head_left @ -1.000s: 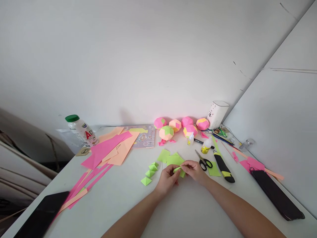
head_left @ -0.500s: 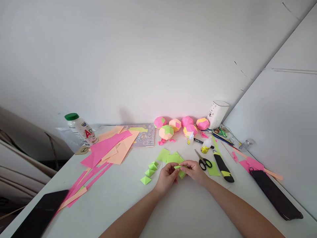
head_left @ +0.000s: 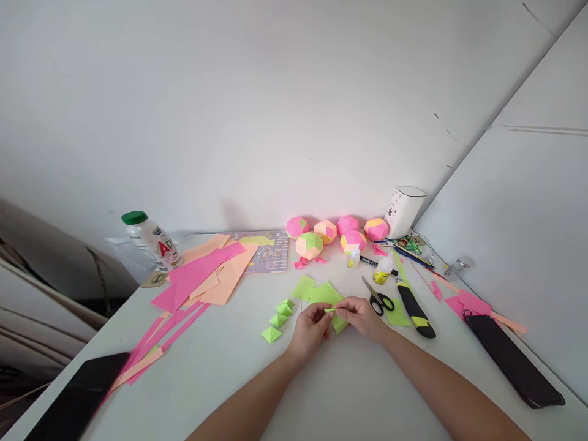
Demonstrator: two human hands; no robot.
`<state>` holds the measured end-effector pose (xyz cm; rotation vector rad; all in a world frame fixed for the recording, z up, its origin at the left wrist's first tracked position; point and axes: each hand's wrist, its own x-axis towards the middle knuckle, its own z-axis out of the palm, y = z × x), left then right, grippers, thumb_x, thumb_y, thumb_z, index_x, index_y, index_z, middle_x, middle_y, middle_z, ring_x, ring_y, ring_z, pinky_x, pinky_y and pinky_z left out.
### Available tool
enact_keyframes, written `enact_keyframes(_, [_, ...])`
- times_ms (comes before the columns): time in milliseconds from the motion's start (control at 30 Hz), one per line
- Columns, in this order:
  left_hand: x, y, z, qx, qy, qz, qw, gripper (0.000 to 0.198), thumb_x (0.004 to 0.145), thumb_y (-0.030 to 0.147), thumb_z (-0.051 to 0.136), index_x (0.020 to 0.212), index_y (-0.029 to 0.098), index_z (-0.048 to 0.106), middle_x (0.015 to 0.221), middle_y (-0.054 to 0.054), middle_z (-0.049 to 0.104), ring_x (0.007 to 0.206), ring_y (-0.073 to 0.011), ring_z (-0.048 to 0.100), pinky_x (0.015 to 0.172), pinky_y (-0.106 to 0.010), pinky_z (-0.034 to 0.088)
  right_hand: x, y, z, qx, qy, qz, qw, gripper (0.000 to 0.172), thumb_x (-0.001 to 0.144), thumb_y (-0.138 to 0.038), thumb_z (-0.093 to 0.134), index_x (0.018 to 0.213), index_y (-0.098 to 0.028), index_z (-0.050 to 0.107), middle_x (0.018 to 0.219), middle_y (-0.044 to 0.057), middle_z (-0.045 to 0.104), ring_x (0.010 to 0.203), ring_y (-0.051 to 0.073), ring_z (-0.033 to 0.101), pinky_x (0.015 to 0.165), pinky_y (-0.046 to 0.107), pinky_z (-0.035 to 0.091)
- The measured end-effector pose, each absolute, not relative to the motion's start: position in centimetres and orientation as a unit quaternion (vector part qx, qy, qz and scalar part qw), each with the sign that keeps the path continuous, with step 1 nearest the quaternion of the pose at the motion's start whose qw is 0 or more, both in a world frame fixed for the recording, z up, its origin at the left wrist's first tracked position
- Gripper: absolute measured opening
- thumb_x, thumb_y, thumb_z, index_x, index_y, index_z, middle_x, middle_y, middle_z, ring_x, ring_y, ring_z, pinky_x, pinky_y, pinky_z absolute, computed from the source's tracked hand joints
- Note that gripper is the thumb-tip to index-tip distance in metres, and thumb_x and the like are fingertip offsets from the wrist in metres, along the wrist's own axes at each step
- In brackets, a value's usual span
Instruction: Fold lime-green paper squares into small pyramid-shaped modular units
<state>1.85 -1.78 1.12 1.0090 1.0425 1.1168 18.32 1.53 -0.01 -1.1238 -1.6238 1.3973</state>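
Observation:
Between the fingertips of my left hand (head_left: 312, 331) and my right hand (head_left: 361, 317) is a small piece of green paper (head_left: 329, 310), pinched from both sides and mostly covered by fingers. Both hands are closed and close together above the table. Behind and beneath them lie flat green paper sheets (head_left: 324, 294). To the left, several small folded green paper pyramids (head_left: 271, 334) form a slanting row. Black-handled scissors (head_left: 379, 301) rest just right of my right hand, beside a black and yellow utility knife (head_left: 416, 313).
Several faceted paper balls (head_left: 309, 245) stand along the wall, with glue bottles (head_left: 382, 270) in front. Pink sheets (head_left: 197, 275) and strips cover the left side, near a green-capped bottle (head_left: 154, 242). A black phone (head_left: 78, 395) is front left, a black case (head_left: 512, 361) right.
The fingers have shifted slightly around the green paper, and less of it shows near my right fingertips. The other things stay in place; the view moved a little.

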Motion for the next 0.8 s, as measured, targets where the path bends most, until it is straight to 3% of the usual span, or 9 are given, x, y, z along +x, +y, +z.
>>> enact_keyframes(800, [1.74,-2.02,1.93,0.456,0.482,0.441,0.604,0.033,0.068,0.048,0.062,0.073,0.017,0.053,0.046,0.008,0.045,0.037,-0.0073,0.042,0.039,-0.021,0.034,18.3,1.44,0.45,-0.418,-0.646,0.535,0.349,0.027,0.075,-0.04,0.063,0.079,-0.014,0.066,0.058,-0.002,0.053,0.049,0.009,0.041,0.047,0.021,0.033])
